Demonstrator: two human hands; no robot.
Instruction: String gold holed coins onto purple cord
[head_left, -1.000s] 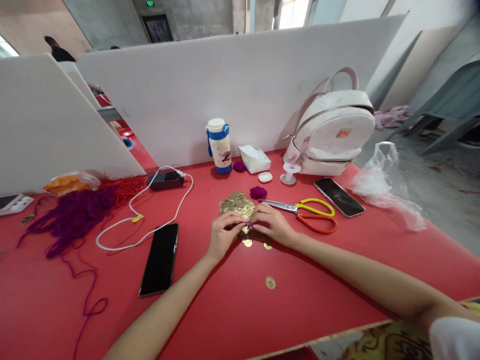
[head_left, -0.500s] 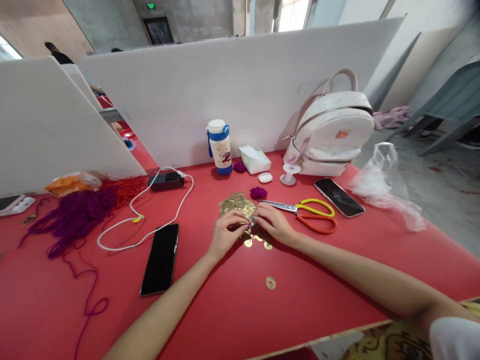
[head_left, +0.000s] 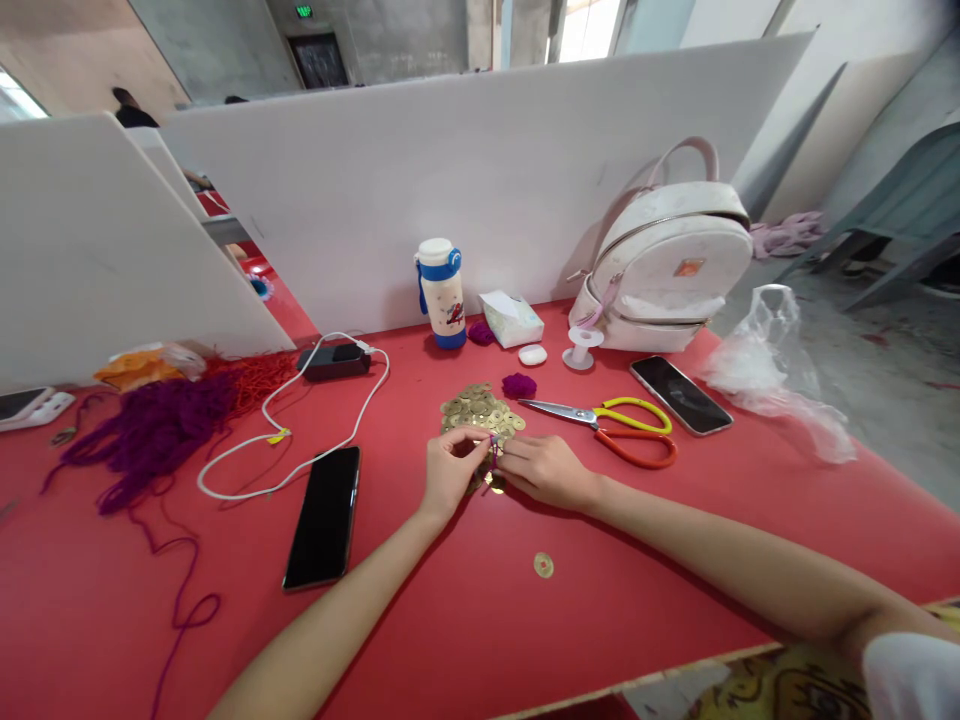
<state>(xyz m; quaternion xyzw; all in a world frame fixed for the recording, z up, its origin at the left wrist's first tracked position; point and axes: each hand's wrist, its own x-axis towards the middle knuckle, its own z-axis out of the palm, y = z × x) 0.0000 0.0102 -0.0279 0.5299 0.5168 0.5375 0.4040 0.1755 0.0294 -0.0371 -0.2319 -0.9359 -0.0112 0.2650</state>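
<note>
Both hands meet over a pile of brass coins with square holes (head_left: 482, 408). My left hand (head_left: 452, 467) pinches a short purple cord (head_left: 493, 455) between thumb and forefinger. Close against it, my right hand (head_left: 547, 472) has its fingers closed on the same cord, lower down. Whether a coin hangs on the cord is too small to tell. One loose coin (head_left: 544, 565) lies nearer to me. Behind the pile sits a small purple yarn ball (head_left: 519, 386). Scissors (head_left: 600, 417) with yellow and orange handles lie to the right.
On the red table (head_left: 450, 640) lie a black phone (head_left: 324, 520), a white cable (head_left: 375, 400), purple yarn (head_left: 165, 430) and another phone (head_left: 680, 394). Farther back stand a bottle (head_left: 441, 295), a tissue pack (head_left: 512, 318), a spool (head_left: 582, 348) and a white backpack (head_left: 667, 270) before a white partition (head_left: 337, 200).
My right hand has come down and slightly nearer me, its fingers now lower on the purple cord. More of the cord shows between the hands. My left hand stays nearly in place.
</note>
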